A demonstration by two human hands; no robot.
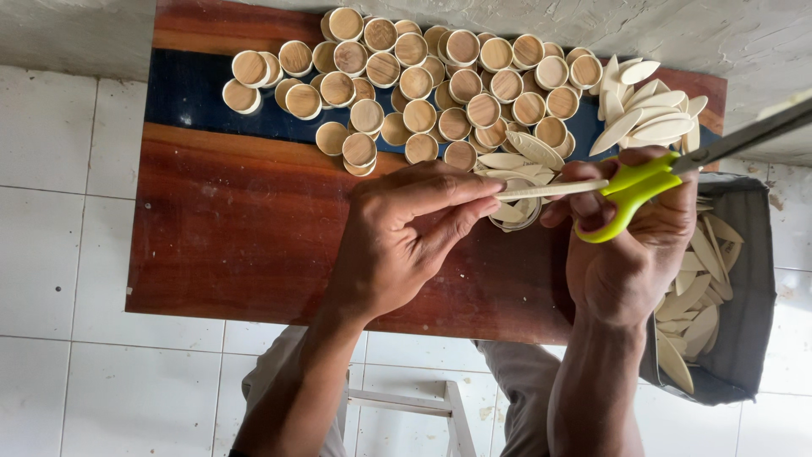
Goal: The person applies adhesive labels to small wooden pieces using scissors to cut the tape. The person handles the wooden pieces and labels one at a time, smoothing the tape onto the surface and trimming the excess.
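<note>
Strip (pixel 550 190), pale flat wood, pinched; scissors (pixel 630 190), green-handled, gripped.

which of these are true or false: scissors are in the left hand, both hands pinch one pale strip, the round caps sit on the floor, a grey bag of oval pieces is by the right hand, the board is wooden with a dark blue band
1. Scissors are in the left hand. False: the scissors, with green handles, are in the right hand.
2. Both hands pinch one pale strip. True: the left hand and the right hand hold the strip at either end.
3. The round caps sit on the floor. False: the caps lie heaped on the board.
4. A grey bag of oval pieces is by the right hand. True: the bag holds oval pieces.
5. The board is wooden with a dark blue band. True.
</note>
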